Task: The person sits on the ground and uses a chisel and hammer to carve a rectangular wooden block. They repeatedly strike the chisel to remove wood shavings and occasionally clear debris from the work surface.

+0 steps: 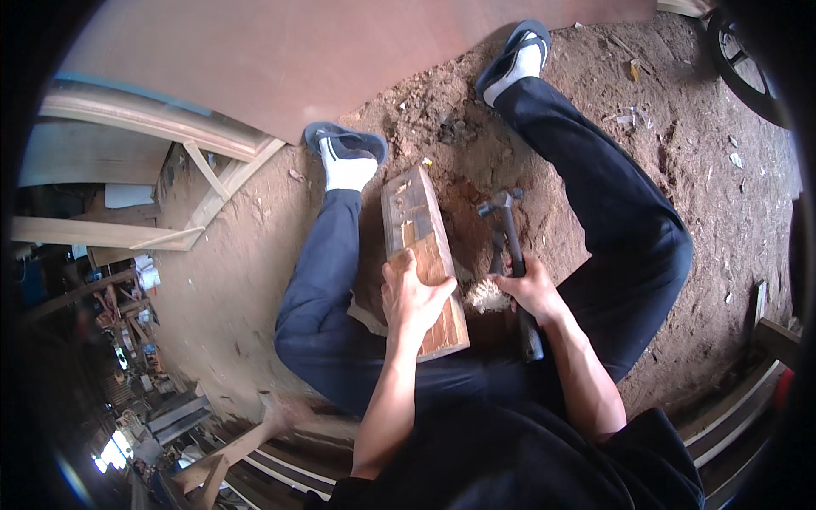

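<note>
A long wooden block, chipped and split on its top face, lies lengthwise between my legs. My left hand is shut on its near half, thumb toward the right side. To the right of the block, my right hand grips a hammer by its dark handle, with the metal head pointing away from me. A pale, frayed clump sits just left of that hand; a dark narrow piece behind it is too unclear to name.
Bare dirt with chips surrounds my outstretched legs. A large pinkish panel spans the top, wooden frames and stacked scraps stand at left, a black wheel is at upper right, and slatted timber is at lower right.
</note>
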The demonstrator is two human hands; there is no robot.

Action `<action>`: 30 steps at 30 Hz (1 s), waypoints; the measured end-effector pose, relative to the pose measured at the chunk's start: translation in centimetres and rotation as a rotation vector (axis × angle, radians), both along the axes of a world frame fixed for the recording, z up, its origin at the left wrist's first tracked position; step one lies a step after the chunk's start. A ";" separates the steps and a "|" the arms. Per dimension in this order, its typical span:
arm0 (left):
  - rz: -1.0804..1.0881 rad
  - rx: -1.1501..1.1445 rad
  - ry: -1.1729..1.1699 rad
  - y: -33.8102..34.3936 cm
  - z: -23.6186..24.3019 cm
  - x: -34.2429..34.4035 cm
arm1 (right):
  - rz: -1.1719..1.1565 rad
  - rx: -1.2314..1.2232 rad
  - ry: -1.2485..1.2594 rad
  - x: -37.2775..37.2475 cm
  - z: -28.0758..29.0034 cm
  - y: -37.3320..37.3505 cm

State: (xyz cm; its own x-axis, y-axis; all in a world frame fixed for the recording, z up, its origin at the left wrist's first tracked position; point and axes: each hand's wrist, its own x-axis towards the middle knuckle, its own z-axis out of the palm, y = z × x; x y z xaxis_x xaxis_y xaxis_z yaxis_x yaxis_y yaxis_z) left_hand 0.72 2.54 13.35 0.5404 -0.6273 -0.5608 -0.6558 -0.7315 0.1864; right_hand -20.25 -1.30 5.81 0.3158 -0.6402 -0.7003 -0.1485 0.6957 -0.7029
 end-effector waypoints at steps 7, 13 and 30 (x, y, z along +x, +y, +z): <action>-0.042 -0.135 -0.031 2.0 -1.6 2.2 | 0.009 0.003 0.051 0.6 1.3 1.3; -0.047 -0.031 -0.057 2.4 -1.4 1.8 | -0.009 -0.042 -0.008 0.4 -0.3 1.9; -0.042 -0.146 -0.128 5.6 -4.5 0.3 | 0.018 -0.057 0.050 0.1 -0.2 2.3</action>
